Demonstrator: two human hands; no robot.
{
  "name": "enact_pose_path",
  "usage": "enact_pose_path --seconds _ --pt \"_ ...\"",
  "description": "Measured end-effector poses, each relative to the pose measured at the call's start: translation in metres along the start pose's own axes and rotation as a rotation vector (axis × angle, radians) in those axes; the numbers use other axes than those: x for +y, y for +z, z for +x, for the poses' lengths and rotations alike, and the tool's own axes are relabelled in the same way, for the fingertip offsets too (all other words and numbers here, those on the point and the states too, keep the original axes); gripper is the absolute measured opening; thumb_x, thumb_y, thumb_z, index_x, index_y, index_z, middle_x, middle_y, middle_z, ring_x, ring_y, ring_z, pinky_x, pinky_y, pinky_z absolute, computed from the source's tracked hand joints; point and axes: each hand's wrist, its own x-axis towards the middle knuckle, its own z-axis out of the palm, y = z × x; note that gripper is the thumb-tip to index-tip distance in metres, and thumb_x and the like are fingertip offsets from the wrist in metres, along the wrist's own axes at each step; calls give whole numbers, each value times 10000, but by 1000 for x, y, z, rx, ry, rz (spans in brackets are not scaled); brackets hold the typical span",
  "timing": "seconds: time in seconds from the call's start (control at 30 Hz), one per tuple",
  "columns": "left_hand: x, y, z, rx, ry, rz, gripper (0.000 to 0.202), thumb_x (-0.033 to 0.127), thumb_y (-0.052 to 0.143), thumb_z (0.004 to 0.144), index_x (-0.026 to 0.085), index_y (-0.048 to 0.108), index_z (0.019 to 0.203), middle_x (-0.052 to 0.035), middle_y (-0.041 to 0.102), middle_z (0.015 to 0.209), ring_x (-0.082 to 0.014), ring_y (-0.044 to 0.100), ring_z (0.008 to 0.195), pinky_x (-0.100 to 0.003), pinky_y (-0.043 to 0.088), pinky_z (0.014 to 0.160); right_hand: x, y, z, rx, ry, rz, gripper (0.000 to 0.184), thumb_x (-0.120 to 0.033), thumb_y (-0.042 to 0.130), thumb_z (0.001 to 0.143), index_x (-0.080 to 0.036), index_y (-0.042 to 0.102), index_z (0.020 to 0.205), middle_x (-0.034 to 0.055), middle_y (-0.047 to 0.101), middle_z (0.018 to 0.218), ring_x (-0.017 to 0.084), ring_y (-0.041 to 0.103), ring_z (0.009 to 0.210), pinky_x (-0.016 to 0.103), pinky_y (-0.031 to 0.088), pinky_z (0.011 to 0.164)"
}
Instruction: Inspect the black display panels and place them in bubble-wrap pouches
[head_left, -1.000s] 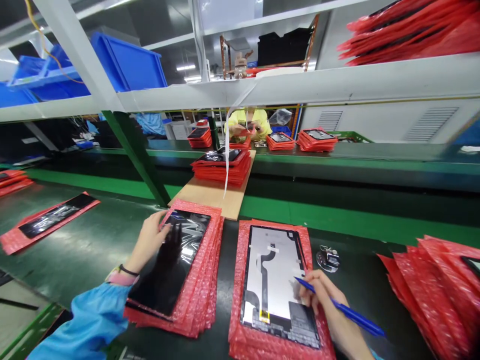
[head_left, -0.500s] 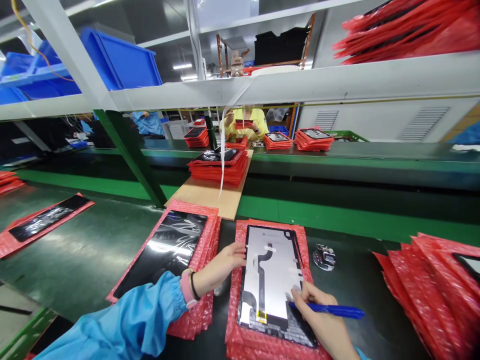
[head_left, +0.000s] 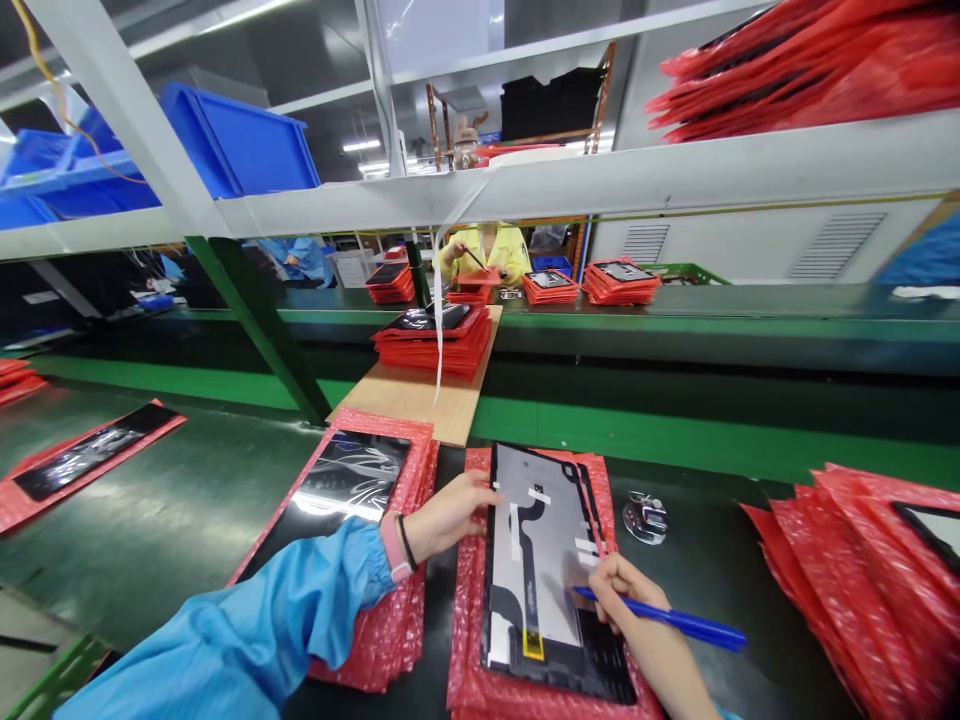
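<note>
A tablet screen (head_left: 551, 570) lies back side up, showing a grey rear face, a dark flex cable and a yellow-framed label. It is slightly tilted over a stack of red bubble-wrap bags (head_left: 469, 640). My left hand (head_left: 457, 510) grips the screen's left edge, thumb on top and fingers partly hidden. My right hand (head_left: 637, 600) is closed round a blue pen (head_left: 690, 625), its fingers also at the screen's right edge. Left of these, another screen (head_left: 352, 475), glossy black face up, rests on a second bubble-wrap stack (head_left: 382, 630).
A small round metal object (head_left: 645, 518) sits right of the screen. More red bags (head_left: 847, 560) are piled far right. Ahead, a wooden board (head_left: 450, 405) bears a red stack (head_left: 435, 345). A white shelf beam (head_left: 570, 195) crosses above. Across the bench works a person in yellow (head_left: 491, 250).
The screen has tilted, its left side raised, with my left hand now holding that edge. My right hand has shifted slightly right and up with the pen. The view has tipped a little.
</note>
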Motion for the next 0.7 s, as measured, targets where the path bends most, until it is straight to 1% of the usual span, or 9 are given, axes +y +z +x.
enact_pose_path --seconds 0.1,0.17,0.27,0.33,0.4,0.47,0.53,0.6,0.7 --pt "-1 17 1 -91 50 -1 280 145 747 510 141 627 763 -39 684 702 -197 644 680 -315 476 662 1 -4 1 4 33 96 506 -680 534 782 -185 636 769 -6 561 434 117 439 367 228 318 395" --pt "-1 27 1 -102 124 -18 270 155 746 511 128 644 760 -55 697 699 -219 661 702 -339 491 716 -3 -11 1 52 39 152 544 -660 451 851 -165 672 890 -33 492 353 95 366 304 207 266 355" --pt "9 37 -7 -98 268 -34 273 172 732 563 126 659 822 -59 716 787 -214 665 768 -323 488 768 -20 -27 3 158 -10 237 452 -595 512 865 -178 686 872 -46 479 357 73 369 317 179 292 359" --pt "23 41 -16 -83 437 49 264 178 708 637 139 663 894 -42 716 832 -190 656 782 -293 487 759 -39 -38 6 219 -63 299 356 -558 606 822 -210 681 839 -4 636 520 97 544 454 181 430 462" --pt "37 47 -27 -31 667 259 225 190 654 728 148 669 948 -29 709 793 -174 646 731 -277 494 707 -61 -45 9 251 -105 391 304 -532 647 798 -251 681 909 48 754 853 174 692 765 254 540 666" --pt "49 55 -36 9 915 510 263 173 565 808 159 674 1047 -42 723 814 -176 661 734 -283 514 717 -83 -48 11 191 -129 535 376 -533 658 786 -292 666 1075 84 693 1180 259 657 1053 367 554 801" --pt "56 64 -43 -69 1140 703 379 121 472 850 180 645 1182 -75 737 1002 -193 686 908 -301 515 854 -103 -48 10 42 -157 638 549 -650 623 748 -337 620 1199 86 567 1370 318 575 1188 474 543 837" --pt "60 74 -46 -209 1312 847 436 89 419 871 215 627 1233 -80 690 1186 -206 629 1125 -334 450 1002 -118 -47 8 -34 -192 675 668 -799 504 700 -346 650 1169 76 558 1378 338 544 1219 526 525 857" --pt "66 87 -47 -300 1418 980 372 118 472 888 288 680 1145 -70 682 1209 -242 558 1230 -411 385 1067 -128 -48 6 106 -252 625 585 -794 440 744 -317 752 874 65 711 1140 311 572 1189 494 489 942"
